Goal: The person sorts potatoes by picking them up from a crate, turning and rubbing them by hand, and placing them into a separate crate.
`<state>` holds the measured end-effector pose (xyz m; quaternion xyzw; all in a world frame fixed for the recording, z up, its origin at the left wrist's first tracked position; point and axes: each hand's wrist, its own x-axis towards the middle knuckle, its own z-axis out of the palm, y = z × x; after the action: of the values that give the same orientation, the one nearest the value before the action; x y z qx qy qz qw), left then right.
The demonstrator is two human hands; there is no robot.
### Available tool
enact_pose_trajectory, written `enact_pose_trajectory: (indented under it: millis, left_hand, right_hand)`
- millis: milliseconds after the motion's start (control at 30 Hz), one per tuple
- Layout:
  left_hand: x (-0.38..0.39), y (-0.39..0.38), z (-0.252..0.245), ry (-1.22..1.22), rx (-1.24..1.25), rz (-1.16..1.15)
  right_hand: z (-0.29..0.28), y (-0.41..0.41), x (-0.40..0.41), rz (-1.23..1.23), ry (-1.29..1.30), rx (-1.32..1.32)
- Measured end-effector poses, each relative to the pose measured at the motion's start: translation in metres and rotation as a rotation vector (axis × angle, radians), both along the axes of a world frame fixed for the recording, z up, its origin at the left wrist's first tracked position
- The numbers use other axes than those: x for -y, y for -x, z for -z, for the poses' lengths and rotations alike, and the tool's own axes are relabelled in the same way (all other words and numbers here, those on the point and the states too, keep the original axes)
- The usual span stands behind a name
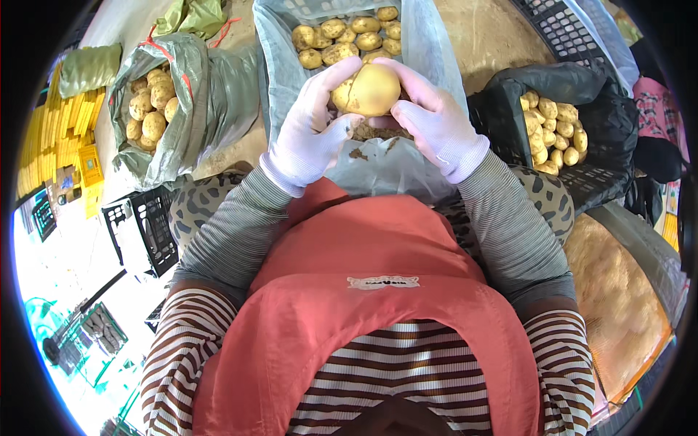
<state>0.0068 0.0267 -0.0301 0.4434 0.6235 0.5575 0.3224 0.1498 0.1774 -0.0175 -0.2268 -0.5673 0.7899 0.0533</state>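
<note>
My left hand [313, 128] and my right hand [439, 122], both in thin white knit gloves, grip a large yellow potato [381, 90] from its two sides. A dark crack-like line runs down its left part, with specks of soil beside it. Behind and below it stands a crate lined with pale plastic sheeting [436, 49]. Several potatoes [339, 53] lie in the crate's far part. Nearer to me, brown dirt marks the lining [376, 163]. The fingers under the held potato are mostly hidden.
On the left, a green plastic sack [204, 92] holds potatoes [154, 126]. A black-lined crate [605, 125] of smaller potatoes [557, 129] stands on the right. Yellow stacked cartons [65, 125] and a black plastic crate [155, 231] are further left. Another person's pink patterned clothing [654, 109] shows at far right.
</note>
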Motion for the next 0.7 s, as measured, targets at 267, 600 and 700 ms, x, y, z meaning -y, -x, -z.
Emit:
enact_pose_trajectory:
  millis: [267,600,700]
  left_hand:
    - [0.003,-0.003,-0.008,-0.019,-0.269,0.029]
    - [0.006,0.002,-0.006,0.031,-0.148,0.041]
    - [0.006,-0.001,-0.011,0.088,0.245,0.027]
  right_hand:
    - [-0.004,-0.003,0.001,-0.044,-0.048,0.041]
    - [-0.011,0.0,-0.008,-0.06,0.267,0.093]
    - [-0.012,-0.003,-0.004,-0.124,0.074,0.073]
